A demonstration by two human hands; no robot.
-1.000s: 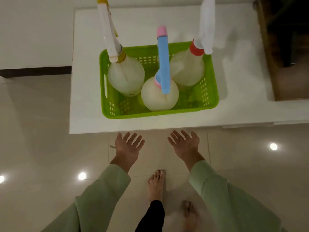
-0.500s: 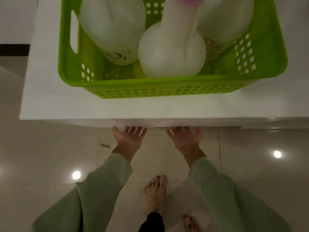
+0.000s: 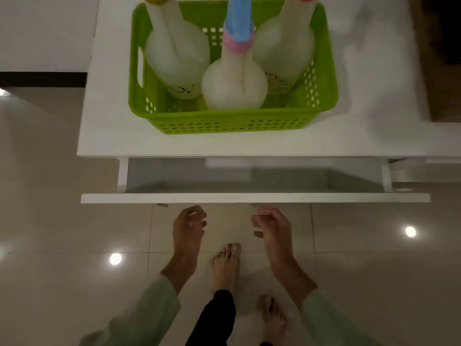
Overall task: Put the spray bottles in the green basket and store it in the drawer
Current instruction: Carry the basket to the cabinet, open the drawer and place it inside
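The green basket [image 3: 232,123] stands on the white cabinet top [image 3: 109,136] with three white spray bottles upright in it: one with a yellow collar [image 3: 177,58] at left, one with a pink and blue head [image 3: 234,83] in front, one with a red collar [image 3: 284,51] at right. Below, the white drawer [image 3: 254,197] is pulled partly out and its inside shows nothing in it. My left hand [image 3: 188,228] and my right hand [image 3: 272,229] hover just in front of the drawer front, fingers curled and holding nothing.
Glossy beige floor tiles [image 3: 62,221] lie below, with my bare feet [image 3: 225,265] under the hands. A dark wooden surface [image 3: 439,58] adjoins the cabinet at the right. A white wall with dark skirting [image 3: 42,78] runs at the left.
The drawer has slid out from under the cabinet top. Both hands, earlier reaching under the top's edge, have come back toward me and let go of the drawer front.
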